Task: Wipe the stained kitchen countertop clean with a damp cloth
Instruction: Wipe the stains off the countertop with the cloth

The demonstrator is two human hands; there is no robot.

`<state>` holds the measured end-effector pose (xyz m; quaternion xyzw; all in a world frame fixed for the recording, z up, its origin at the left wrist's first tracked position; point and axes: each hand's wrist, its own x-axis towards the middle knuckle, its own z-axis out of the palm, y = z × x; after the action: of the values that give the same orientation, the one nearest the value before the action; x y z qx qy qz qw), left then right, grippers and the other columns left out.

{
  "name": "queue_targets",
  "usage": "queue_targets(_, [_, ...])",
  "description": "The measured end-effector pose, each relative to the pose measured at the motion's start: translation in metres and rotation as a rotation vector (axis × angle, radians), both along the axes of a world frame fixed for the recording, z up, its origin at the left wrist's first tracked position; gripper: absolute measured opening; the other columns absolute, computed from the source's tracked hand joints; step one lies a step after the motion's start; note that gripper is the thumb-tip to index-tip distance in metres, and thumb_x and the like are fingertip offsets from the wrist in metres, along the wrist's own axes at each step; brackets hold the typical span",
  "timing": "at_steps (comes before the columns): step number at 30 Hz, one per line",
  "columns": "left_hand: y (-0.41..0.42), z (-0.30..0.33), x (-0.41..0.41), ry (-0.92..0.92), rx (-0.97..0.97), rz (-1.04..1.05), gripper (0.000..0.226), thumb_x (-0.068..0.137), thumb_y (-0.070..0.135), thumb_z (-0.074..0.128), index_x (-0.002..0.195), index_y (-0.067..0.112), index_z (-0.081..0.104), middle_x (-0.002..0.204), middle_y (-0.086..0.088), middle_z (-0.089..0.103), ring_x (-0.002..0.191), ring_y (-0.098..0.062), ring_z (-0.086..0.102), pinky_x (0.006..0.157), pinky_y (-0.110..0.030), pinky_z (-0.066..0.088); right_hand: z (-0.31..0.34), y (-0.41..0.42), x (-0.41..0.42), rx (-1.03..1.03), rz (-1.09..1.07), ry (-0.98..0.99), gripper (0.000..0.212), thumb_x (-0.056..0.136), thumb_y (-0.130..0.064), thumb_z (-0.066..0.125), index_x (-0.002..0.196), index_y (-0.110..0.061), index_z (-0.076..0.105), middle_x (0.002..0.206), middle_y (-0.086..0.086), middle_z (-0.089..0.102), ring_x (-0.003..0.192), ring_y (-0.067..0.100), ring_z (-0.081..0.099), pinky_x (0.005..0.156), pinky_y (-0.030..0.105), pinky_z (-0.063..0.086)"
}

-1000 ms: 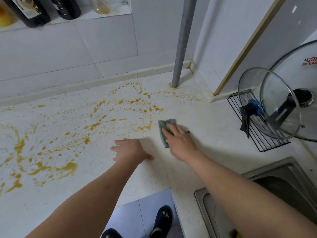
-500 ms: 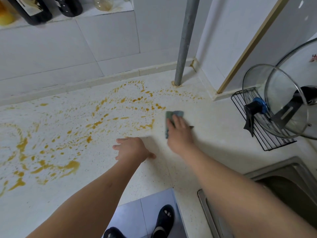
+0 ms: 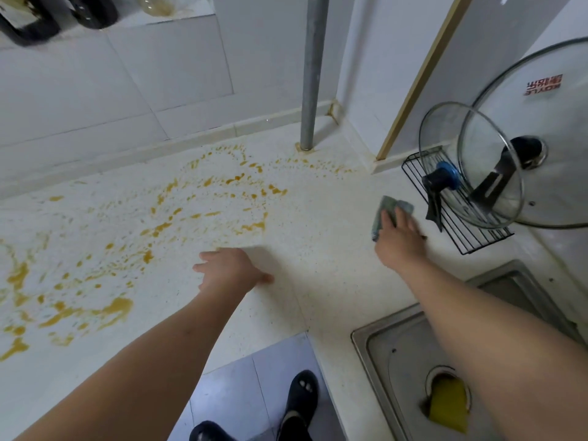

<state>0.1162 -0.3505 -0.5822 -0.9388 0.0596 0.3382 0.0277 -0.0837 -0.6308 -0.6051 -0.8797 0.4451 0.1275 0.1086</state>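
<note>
Grey-green cloth [image 3: 389, 214] flat under the right hand [image 3: 397, 241], fingers [image 3: 386, 218] straight and spread on top, pressing rather than gripping. Cloth folded to a rough oblong, long axis running near-to-far with a slight rightward lean at the far end; far edge poking out beyond the fingertips. Sits on the pale speckled countertop [image 3: 318, 265], right of centre, just beside the black wire rack [image 3: 461, 230] holding two glass lids [image 3: 471, 163]. Left hand [image 3: 229, 273] resting on the counter, well apart from the cloth, fingers loosely bent, holding nothing, likely bracing. Orange-brown stains [image 3: 203, 205] lying left of the cloth: nearest splashes to the left and slightly far, denser band across the middle, heaviest pooling at the near-left edge. More specks trailing far toward the foot of the grey pipe [image 3: 310, 90]. Strip between cloth and stain edge reading clean, so wiping looks begun but mostly undone. Right hand nearer the cloth by far; coming stroke probably a leftward sweep, broadside of the cloth leading, which suits its long axis. Steel sink [image 3: 397, 361] at near right, yellow sponge [image 3: 448, 405] lying over its drain. Dark bottles [image 3: 63, 14] on the ledge at far left.
</note>
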Motion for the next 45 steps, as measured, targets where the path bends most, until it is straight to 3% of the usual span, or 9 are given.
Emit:
queue_targets(5, [0.003, 0.000, -0.001, 0.006, -0.002, -0.023, 0.161, 0.050, 0.082, 0.083, 0.160, -0.005, 0.004, 0.165, -0.036, 0.002, 0.148, -0.061, 0.016, 0.112, -0.066, 0.035, -0.005, 0.076, -0.011, -0.037, -0.171, -0.066, 0.084, 0.093, -0.027, 0.058, 0.162, -0.013, 0.012, 0.169, 0.015, 0.000, 0.153, 0.038, 0.003, 0.126, 0.048, 0.013])
queue_targets(11, [0.019, 0.009, -0.005, -0.064, 0.030, -0.166, 0.150, 0.055, 0.096, 0.065, 0.158, -0.004, 0.018, 0.155, -0.032, 0.032, 0.134, -0.050, 0.045, 0.097, -0.051, 0.054, -0.002, 0.159, 0.050, 0.036, 0.189, -0.135, 0.076, 0.091, -0.025, 0.053, 0.160, -0.017, 0.022, 0.170, 0.007, 0.007, 0.156, 0.030, 0.003, 0.125, 0.041, 0.011])
queue_targets(14, [0.034, 0.019, 0.009, -0.110, -0.040, -0.214, 0.106, 0.059, 0.098, 0.058, 0.122, 0.013, 0.063, 0.110, -0.009, 0.066, 0.086, -0.023, 0.065, 0.061, -0.031, 0.048, -0.002, 0.170, 0.079, 0.083, 0.449, -0.146, 0.074, 0.092, -0.021, 0.052, 0.160, -0.016, 0.023, 0.171, 0.003, 0.009, 0.157, 0.026, 0.003, 0.125, 0.038, 0.009])
queue_targets(16, [0.050, 0.025, 0.023, -0.163, -0.112, -0.156, 0.081, 0.067, 0.089, 0.065, 0.104, 0.017, 0.067, 0.088, 0.000, 0.062, 0.072, -0.019, 0.059, 0.055, -0.029, 0.041, -0.005, 0.160, 0.089, 0.095, 0.532, -0.139, 0.074, 0.094, -0.019, 0.051, 0.161, -0.018, 0.021, 0.171, 0.000, 0.008, 0.157, 0.023, 0.003, 0.125, 0.038, 0.011])
queue_targets(19, [0.076, 0.026, 0.038, -0.168, -0.088, -0.059, 0.078, 0.072, 0.075, 0.076, 0.118, 0.012, 0.065, 0.113, -0.010, 0.058, 0.105, -0.031, 0.059, 0.074, -0.037, 0.048, -0.006, 0.132, 0.105, 0.047, 0.494, -0.097, 0.077, 0.096, -0.023, 0.054, 0.163, -0.019, 0.016, 0.171, -0.001, 0.005, 0.157, 0.021, 0.003, 0.127, 0.038, 0.011])
queue_targets(25, [0.081, 0.016, 0.036, -0.055, -0.097, 0.058, 0.079, 0.079, 0.052, 0.084, 0.134, 0.002, 0.057, 0.132, -0.020, 0.044, 0.127, -0.040, 0.045, 0.091, -0.044, 0.053, 0.004, 0.069, 0.172, -0.042, 0.451, 0.062, 0.071, 0.104, -0.030, 0.045, 0.162, -0.008, 0.010, 0.171, 0.008, 0.005, 0.158, 0.024, 0.003, 0.127, 0.038, 0.008])
queue_targets(30, [0.077, 0.017, 0.042, -0.027, -0.116, 0.074, 0.061, 0.079, 0.044, 0.088, 0.119, 0.004, 0.064, 0.125, -0.022, 0.045, 0.124, -0.043, 0.045, 0.094, -0.052, 0.056, 0.005, 0.054, 0.213, -0.040, 0.470, 0.062, 0.066, 0.105, -0.028, 0.044, 0.161, -0.009, 0.014, 0.170, 0.010, 0.007, 0.157, 0.025, 0.004, 0.127, 0.037, 0.006])
queue_targets(35, [0.072, 0.022, 0.043, 0.009, -0.107, 0.095, 0.048, 0.079, 0.036, 0.089, 0.103, 0.005, 0.061, 0.137, -0.029, 0.042, 0.132, -0.049, 0.041, 0.098, -0.055, 0.054, 0.002, 0.055, 0.228, -0.058, 0.521, 0.060, 0.066, 0.103, -0.028, 0.044, 0.162, -0.013, 0.017, 0.170, 0.010, 0.009, 0.157, 0.026, 0.006, 0.127, 0.037, 0.007])
queue_targets(45, [0.071, 0.030, 0.041, 0.001, -0.122, 0.109, 0.057, 0.078, 0.038, 0.090, 0.116, 0.006, 0.063, 0.135, -0.027, 0.045, 0.129, -0.047, 0.043, 0.101, -0.052, 0.052, -0.008, 0.119, 0.203, 0.104, 0.620, -0.139, 0.068, 0.096, -0.013, 0.053, 0.160, -0.024, 0.030, 0.171, -0.001, 0.014, 0.156, 0.023, 0.009, 0.127, 0.036, 0.015])
